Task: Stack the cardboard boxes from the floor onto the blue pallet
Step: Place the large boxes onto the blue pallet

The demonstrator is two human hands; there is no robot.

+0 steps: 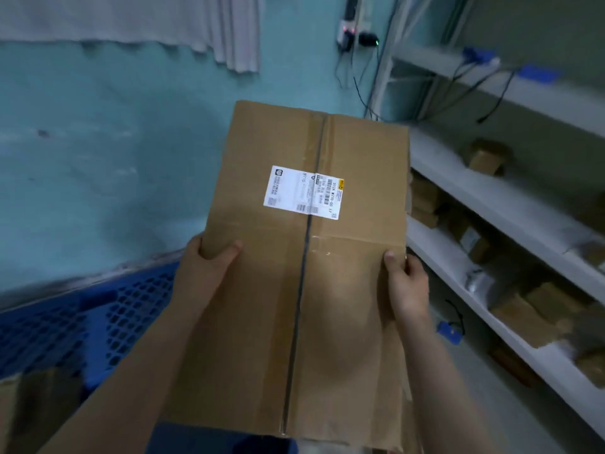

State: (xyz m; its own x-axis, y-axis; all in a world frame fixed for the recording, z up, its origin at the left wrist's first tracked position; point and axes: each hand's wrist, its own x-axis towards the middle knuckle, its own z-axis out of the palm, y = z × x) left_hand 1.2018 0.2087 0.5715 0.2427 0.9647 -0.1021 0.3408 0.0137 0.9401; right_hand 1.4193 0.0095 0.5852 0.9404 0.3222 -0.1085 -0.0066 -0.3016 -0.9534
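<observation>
I hold a large taped cardboard box (294,198) with a white shipping label up in front of me, off the floor. My left hand (206,267) grips its left edge with the thumb on top. Gripping the right edge the same way is my right hand (407,283). The blue grid pallet (82,319) lies at the lower left against the teal wall, below and left of the box. A second cardboard box (29,404) shows at the bottom left corner, at the pallet's near edge; it is blurred.
White shelving (497,204) with several small cardboard parcels runs along the right side. Cables and a power strip (350,24) hang on the wall behind the box. A grey curtain (147,21) hangs at the top left.
</observation>
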